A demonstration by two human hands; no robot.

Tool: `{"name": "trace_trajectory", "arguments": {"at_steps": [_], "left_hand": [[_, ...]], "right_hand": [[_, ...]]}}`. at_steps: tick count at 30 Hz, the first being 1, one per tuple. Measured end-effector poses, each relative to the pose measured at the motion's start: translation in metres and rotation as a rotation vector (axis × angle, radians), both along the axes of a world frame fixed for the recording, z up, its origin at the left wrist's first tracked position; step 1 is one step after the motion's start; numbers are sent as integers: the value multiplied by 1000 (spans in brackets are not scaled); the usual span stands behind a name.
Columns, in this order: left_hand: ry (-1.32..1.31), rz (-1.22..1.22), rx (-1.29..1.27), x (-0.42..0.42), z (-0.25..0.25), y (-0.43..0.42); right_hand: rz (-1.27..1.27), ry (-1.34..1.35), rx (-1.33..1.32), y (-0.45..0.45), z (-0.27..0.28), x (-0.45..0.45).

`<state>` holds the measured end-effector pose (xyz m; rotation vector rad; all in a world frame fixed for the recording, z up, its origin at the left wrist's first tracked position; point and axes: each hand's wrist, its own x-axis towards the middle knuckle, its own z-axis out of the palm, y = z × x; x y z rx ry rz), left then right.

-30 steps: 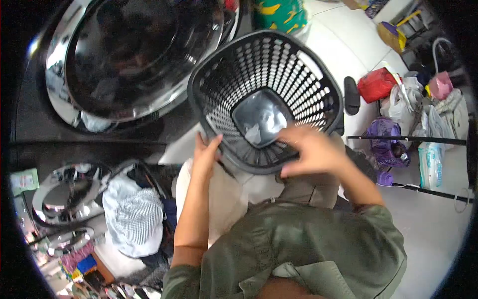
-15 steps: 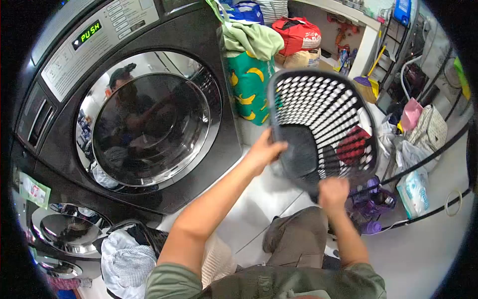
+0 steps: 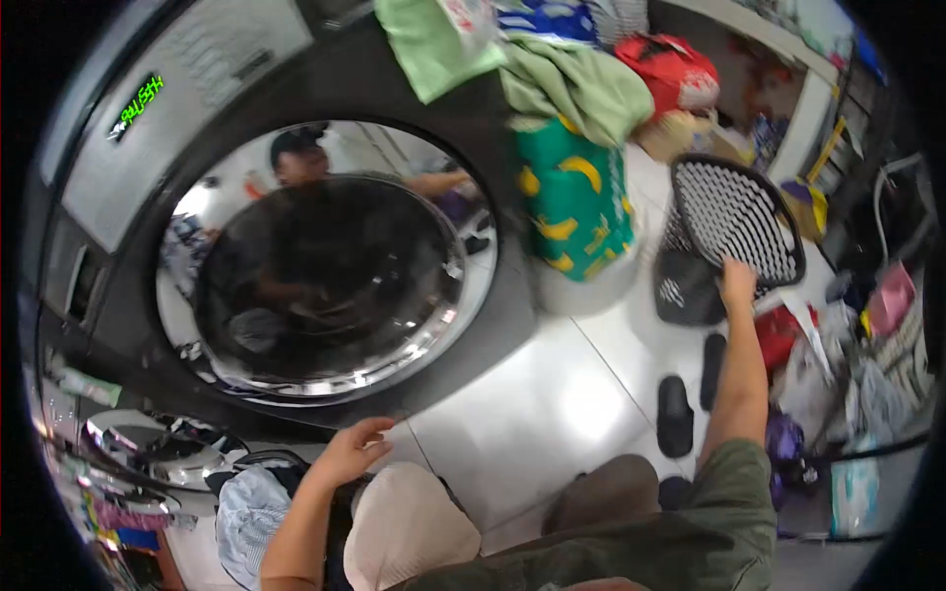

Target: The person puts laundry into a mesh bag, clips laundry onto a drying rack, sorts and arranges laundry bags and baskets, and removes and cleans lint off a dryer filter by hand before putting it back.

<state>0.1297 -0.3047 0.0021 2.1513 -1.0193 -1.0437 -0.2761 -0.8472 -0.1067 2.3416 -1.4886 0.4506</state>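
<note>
My right hand (image 3: 739,286) is closed on the near rim of a dark, perforated plastic laundry basket (image 3: 737,215), held out to the right and tilted. No laundry shows inside it. My left hand (image 3: 357,451) is low on the left with its fingers apart, holding nothing. Beneath it are a beige ribbed item (image 3: 404,527) and a container with pale clothes (image 3: 246,517). Ahead of the left hand is a large black washer or dryer, its round glass door (image 3: 330,276) shut.
A green banana-print bag (image 3: 576,202) stands beside the machine, with a light green cloth (image 3: 576,87) on top. Behind is a red bag (image 3: 670,74). Dark slippers (image 3: 675,416) lie on the white tile floor. Plastic bags (image 3: 877,394) crowd the right side.
My left hand has let go of the basket and moved down to the left. My right hand has carried the basket forward and right, away from my body. The view has shifted left.
</note>
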Motion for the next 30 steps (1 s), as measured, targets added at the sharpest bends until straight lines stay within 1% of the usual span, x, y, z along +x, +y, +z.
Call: {"name": "trace_trajectory", "arguments": {"at_steps": [1,2,3,4,6,7,8,9,10,11,12,13,14,15,16,17,18,19,20,21,22,23,24,26,27,29,30], "left_hand": [[11,-18,-30,11,21,-1],[-113,-61,-58,13,54,-10],[-258,-151,-138,13,88,-21],[-403,-241,-215,12,118,-34],[-540,-304,-474,11,155,-52],[-540,-303,-556,8,170,-59],[-537,-306,-641,1,182,-65],[-585,-308,-685,-8,194,-67],[-587,-307,-701,-15,201,-65],[-674,-361,-749,-22,205,-61],[-748,-413,-781,-29,206,-55],[-701,-434,-791,-36,203,-45],[-627,-412,-776,-41,191,-37],[-546,-341,-783,-42,170,-27],[-447,-291,-774,-48,141,-18],[-471,-258,-676,-50,110,-6],[-421,-200,-521,-50,77,9],[-407,-117,-438,-48,34,27],[-551,-95,-410,-41,-16,49],[-738,-7,-226,-53,-45,74],[-901,-18,-85,-63,-81,104],[-736,140,-186,-71,-95,118],[-706,324,-200,-82,-89,128],[-799,226,-270,-107,-76,140],[-796,235,-254,-118,-71,138],[-804,414,-289,-133,-65,141],[-819,479,-249,-136,-70,146]], "right_hand": [[-126,58,115,-3,1,3],[-194,126,242,-8,3,7],[-254,132,397,15,44,26],[-312,46,393,34,75,44],[-135,-109,404,24,102,61],[43,-218,223,45,133,77],[234,-332,139,50,153,89],[394,-403,41,55,172,103],[534,-474,46,75,202,119],[596,-525,83,97,226,134],[678,-564,52,109,237,149],[753,-599,49,125,238,162],[848,-668,221,163,251,173],[913,-650,257,194,253,181],[905,-677,377,230,249,180],[906,-676,547,252,236,176],[930,-746,693,276,217,170],[903,-875,804,299,182,165],[876,-1018,891,323,141,157],[733,-968,894,357,99,148],[625,-904,879,392,63,134],[496,-632,769,427,35,118],[372,-360,662,457,17,105],[582,-78,485,486,5,71],[594,-72,498,487,3,65],[587,-329,525,485,4,66],[546,-371,526,477,6,64]]}}
